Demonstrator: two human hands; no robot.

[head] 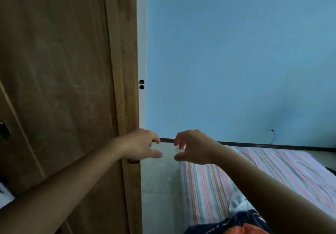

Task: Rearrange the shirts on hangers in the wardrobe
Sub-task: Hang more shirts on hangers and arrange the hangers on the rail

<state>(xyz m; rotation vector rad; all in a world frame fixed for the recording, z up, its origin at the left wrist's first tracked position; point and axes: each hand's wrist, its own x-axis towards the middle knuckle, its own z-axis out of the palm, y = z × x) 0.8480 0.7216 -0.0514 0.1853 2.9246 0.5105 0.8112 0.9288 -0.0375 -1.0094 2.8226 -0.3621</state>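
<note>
Wardrobe [60, 88] beside two empty hands [141, 145] [192, 148].

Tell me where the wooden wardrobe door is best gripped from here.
Probably by its long right edge, coming from the blue-wall side with the left hand, which is empty and level with it. The wardrobe door is a tall flat panel with no other purchase showing. A small dark fitting below the hand may be a handle, but it is too blurred to tell.

both bare arms reach forward, left grip [143, 145] and right grip [190, 147] loosely curled, holding nothing.
</note>
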